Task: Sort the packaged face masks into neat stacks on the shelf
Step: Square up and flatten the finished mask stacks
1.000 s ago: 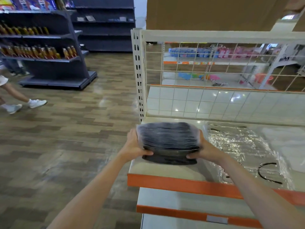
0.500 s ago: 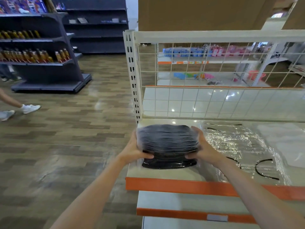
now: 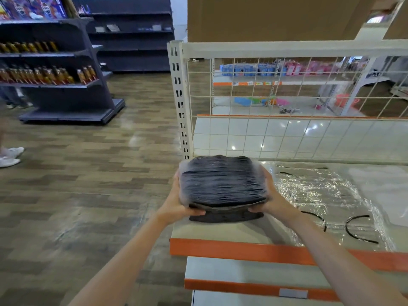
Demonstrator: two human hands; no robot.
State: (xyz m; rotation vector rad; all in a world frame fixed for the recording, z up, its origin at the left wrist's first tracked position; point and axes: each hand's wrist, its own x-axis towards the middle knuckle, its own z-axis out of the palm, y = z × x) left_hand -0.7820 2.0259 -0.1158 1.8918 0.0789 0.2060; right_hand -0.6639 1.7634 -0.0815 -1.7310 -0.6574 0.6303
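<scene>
A thick pack of black face masks [image 3: 221, 182] in clear plastic wrap is held over the left end of the white shelf [image 3: 223, 231] with its orange front edge. My left hand [image 3: 176, 203] grips the pack's left side and my right hand [image 3: 272, 198] grips its right side, thumbs at the bottom front. The pack's lower edge sits on or just above a flat dark mask pack [image 3: 225, 217] lying on the shelf; I cannot tell if they touch.
Crumpled clear plastic film [image 3: 326, 199] with loose black ear loops [image 3: 357, 228] lies on the shelf to the right. A white wire grid back panel [image 3: 287, 85] and perforated post [image 3: 180, 100] bound the shelf. Dark shelving with bottles [image 3: 55, 74] stands across the wooden floor.
The pack has moved slightly toward the back of the shelf, showing more of the flat dark pack beneath it. A walking person's feet have shifted left.
</scene>
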